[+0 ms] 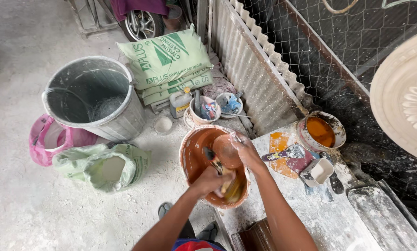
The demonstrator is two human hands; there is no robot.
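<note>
the small orange bowl (pixel 226 151) sits tilted inside the big orange-stained bucket (pixel 194 162) at the edge of the plaster-caked table (pixel 310 209), with the right hand (pixel 246 151) curled over its rim. the left hand (pixel 211 180) is closed around a brush (pixel 217 167) whose bristles point into the bucket. i judge the step goes best with the bowl pinned steady and kept low, so drips land inside rather than on the spatulas (pixel 287 155) beside it.

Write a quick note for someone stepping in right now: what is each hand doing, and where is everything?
Left hand: gripping a brush inside the orange-stained bucket.
Right hand: holding a small bowl tilted over that bucket.
Nearby: a pot of orange liquid, a scraper and a small white cup on the plaster-dusted bench.
Floor: grey bin, stacked green sacks.
Done: bucket walls coated orange. How much is left I cannot tell.
</note>
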